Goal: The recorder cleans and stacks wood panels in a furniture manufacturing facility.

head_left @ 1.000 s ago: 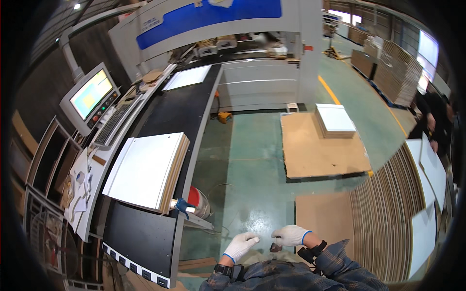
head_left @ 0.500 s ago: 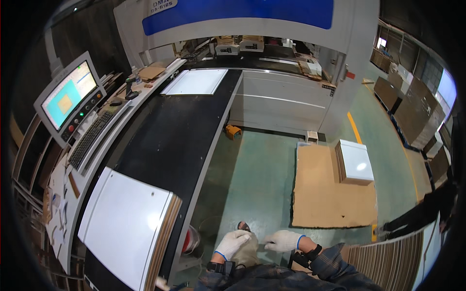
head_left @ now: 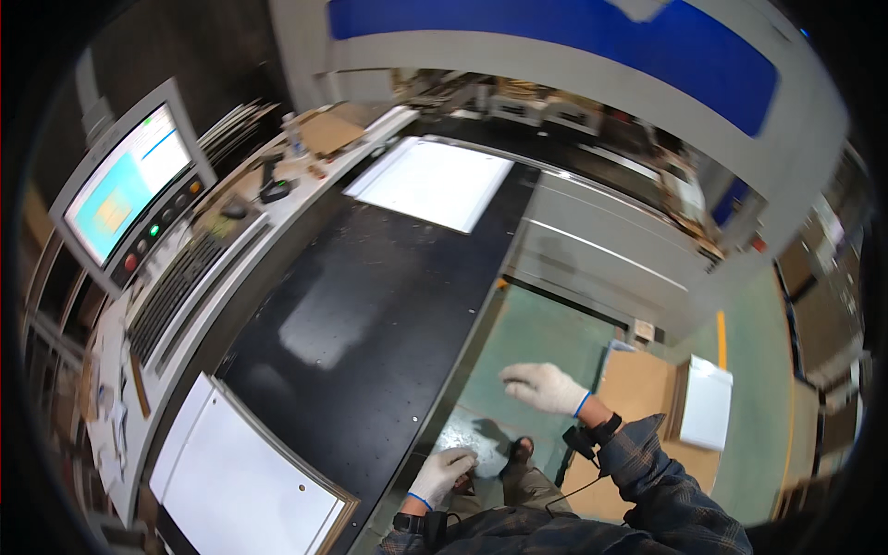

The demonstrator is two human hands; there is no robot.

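My left hand point(head_left: 444, 476), in a white knit glove with a blue cuff, hangs low beside the near edge of the black machine bed. Its fingers are loosely bent, and nothing shows in them. Farther forward, over the green floor, my right hand point(head_left: 546, 387) is held out to the left in a matching glove, fingers extended and no object in it. A stack of white panels point(head_left: 245, 472) with brown edges lies on the near end of the bed, left of my left hand. Another white panel point(head_left: 433, 181) rests flat at the far end.
Along the left stand a control monitor point(head_left: 129, 190), a keyboard point(head_left: 180, 287) and a cluttered ledge. The black bed point(head_left: 370, 287) leads to a grey-and-blue machine point(head_left: 573, 37). On the right, a small panel stack point(head_left: 705, 402) sits on brown board point(head_left: 638, 375) on the floor.
My view has turned and moved toward the bed. My right hand has risen forward, away from my left hand, which stays low.
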